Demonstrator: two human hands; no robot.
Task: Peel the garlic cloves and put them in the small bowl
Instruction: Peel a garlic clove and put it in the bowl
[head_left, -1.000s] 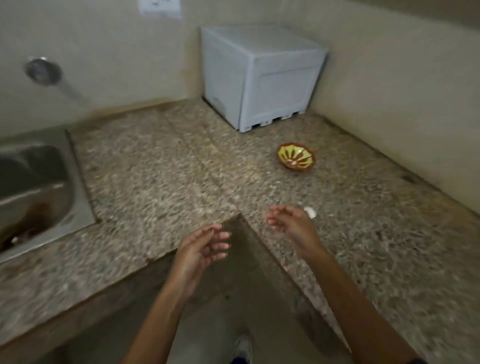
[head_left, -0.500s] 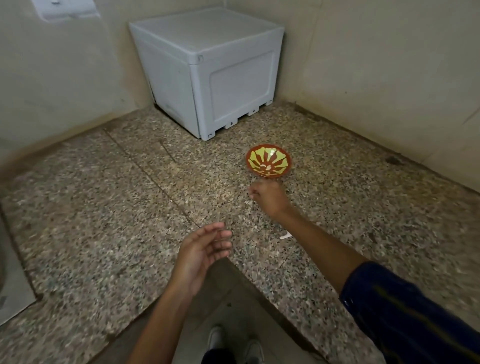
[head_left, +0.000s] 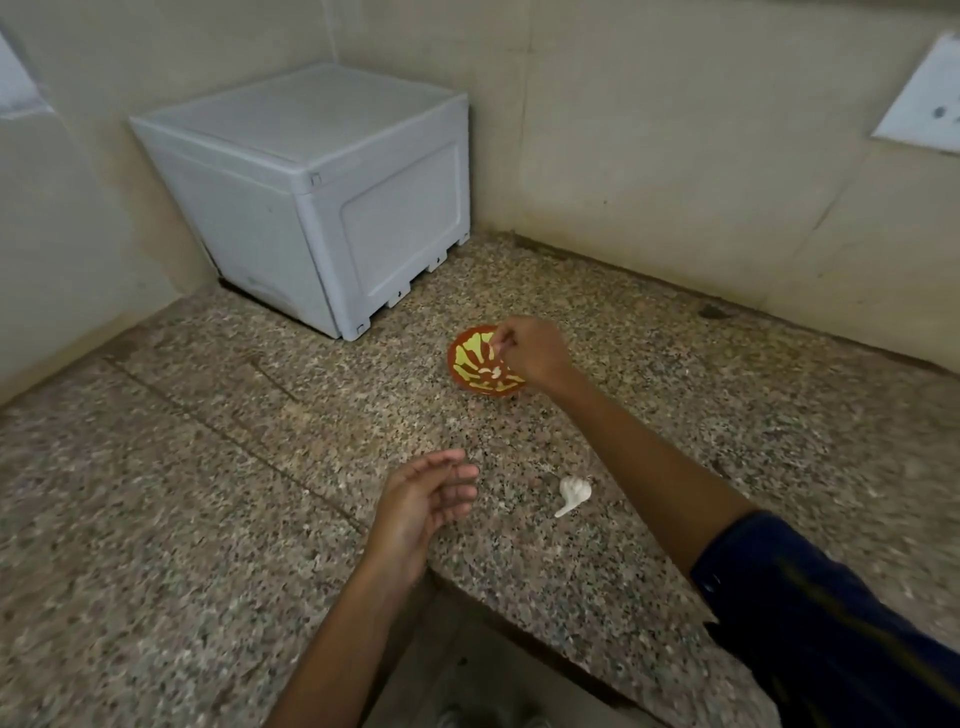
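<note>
While the right arm reaches out across the speckled stone surface (head_left: 675, 415), things stand thus:

Right hand (head_left: 535, 351): above the near-right part of the small bowl (head_left: 460, 358), fingers curled, tips pinching a small pale garlic clove (head_left: 497, 344) over the bowl's inside.

Pinched clove: too small and blurred to tell which way its long axis runs.

Small bowl: red-rimmed with yellow rays, standing on the surface in front of the grey box (head_left: 322, 197); a pale peeled clove (head_left: 492, 372) lies at its bottom.

Left hand (head_left: 423, 506): held apart from the right, near the surface's inner corner, palm turned inward, fingers loosely bent and holding nothing.

Garlic bulb piece (head_left: 573, 493): lying on the surface between the two arms, well apart from the bowl; its long axis runs diagonally, the thin stem end pointing toward the near left, the rounded end toward the far right.

Sleeve (head_left: 831, 623): dark blue, on the right arm.
</note>
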